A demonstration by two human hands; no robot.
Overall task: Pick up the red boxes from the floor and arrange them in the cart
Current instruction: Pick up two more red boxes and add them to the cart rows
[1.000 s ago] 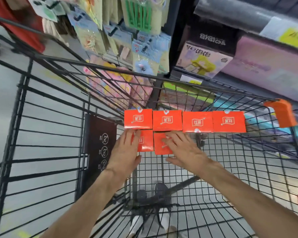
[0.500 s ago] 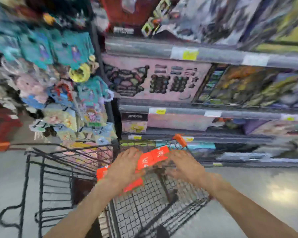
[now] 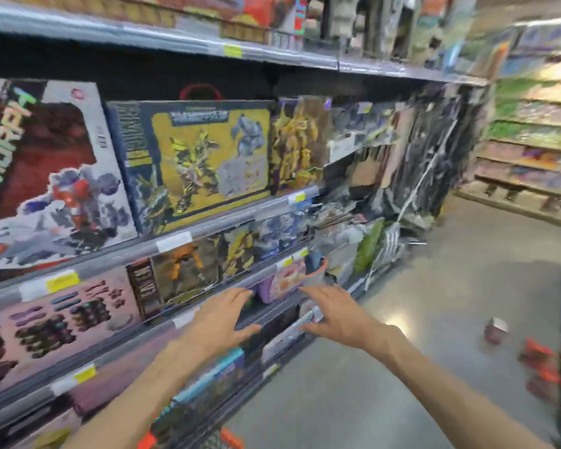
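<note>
Both my hands are raised in front of the toy shelves with fingers spread and nothing in them: my left hand (image 3: 222,315) and my right hand (image 3: 334,314). Several red boxes (image 3: 540,364) lie blurred on the grey floor at the far right. Only a corner of the black wire cart (image 3: 208,435), with its orange corner caps, shows at the bottom edge below my left arm. The boxes inside the cart are out of view.
Long store shelves (image 3: 175,234) full of boxed toys run along the left. A small dark red and white container (image 3: 496,330) sits on the floor near the red boxes. More shelving (image 3: 531,150) stands at the far right across open grey floor (image 3: 418,319).
My view has swung up and to the right, away from the cart. Both hands have left the red boxes in the cart and are now held apart in the air.
</note>
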